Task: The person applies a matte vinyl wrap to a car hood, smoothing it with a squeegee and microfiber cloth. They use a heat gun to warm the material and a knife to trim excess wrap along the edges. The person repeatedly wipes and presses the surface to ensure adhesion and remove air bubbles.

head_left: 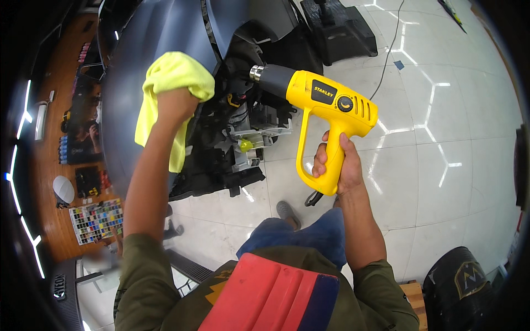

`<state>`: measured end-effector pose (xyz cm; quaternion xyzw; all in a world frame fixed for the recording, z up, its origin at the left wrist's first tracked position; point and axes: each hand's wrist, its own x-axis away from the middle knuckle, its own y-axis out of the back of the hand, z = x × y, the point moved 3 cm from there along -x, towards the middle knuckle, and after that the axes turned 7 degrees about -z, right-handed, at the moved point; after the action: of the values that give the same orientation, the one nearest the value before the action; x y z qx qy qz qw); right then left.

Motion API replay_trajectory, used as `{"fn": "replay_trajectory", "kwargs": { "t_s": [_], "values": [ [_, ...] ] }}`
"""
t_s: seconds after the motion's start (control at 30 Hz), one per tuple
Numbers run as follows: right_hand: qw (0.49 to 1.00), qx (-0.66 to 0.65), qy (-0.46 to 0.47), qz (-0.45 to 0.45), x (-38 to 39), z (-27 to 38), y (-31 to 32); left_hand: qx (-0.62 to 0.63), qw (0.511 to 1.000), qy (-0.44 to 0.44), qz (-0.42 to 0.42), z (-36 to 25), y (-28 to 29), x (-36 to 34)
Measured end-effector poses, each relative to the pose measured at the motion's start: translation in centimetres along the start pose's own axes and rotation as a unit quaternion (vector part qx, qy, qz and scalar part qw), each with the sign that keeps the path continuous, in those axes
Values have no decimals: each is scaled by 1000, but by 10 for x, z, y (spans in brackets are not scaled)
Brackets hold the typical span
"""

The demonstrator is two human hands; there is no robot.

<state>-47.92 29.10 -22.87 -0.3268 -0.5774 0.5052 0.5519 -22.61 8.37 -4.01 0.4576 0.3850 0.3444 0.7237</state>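
Note:
My left hand (176,106) grips a bright yellow-green microfiber cloth (175,70) against a dark grey car body panel (130,99), near its edge. The cloth covers the fingertips, and part of it drapes down beside my wrist. A yellow heat gun (331,91) is in my right hand (349,165), the fingers wrapped round its handle. Its black front and metal nozzle (256,73) point left, toward the opened front end of the car. Whether the heat gun is running cannot be told.
Exposed brackets and wiring (248,138) lie beside the panel. A black plastic part (339,33) rests on the glossy tiled floor (436,187), with a thin cord (391,52) nearby. A red squeegee (265,292) with a dark blue edge is at my chest. A black bin (457,289) stands lower right.

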Motion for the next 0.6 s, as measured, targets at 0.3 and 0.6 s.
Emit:
{"fn": "replay_trajectory", "kwargs": {
  "t_s": [0.3, 0.6],
  "values": [
    [1000, 9, 8, 14, 1, -5, -1, 10, 999, 5, -38, -14, -5, -3],
    [1000, 12, -6, 7, 5, -2, -1, 6, 990, -60, -131, -23, -7, 37]
  ]
}}
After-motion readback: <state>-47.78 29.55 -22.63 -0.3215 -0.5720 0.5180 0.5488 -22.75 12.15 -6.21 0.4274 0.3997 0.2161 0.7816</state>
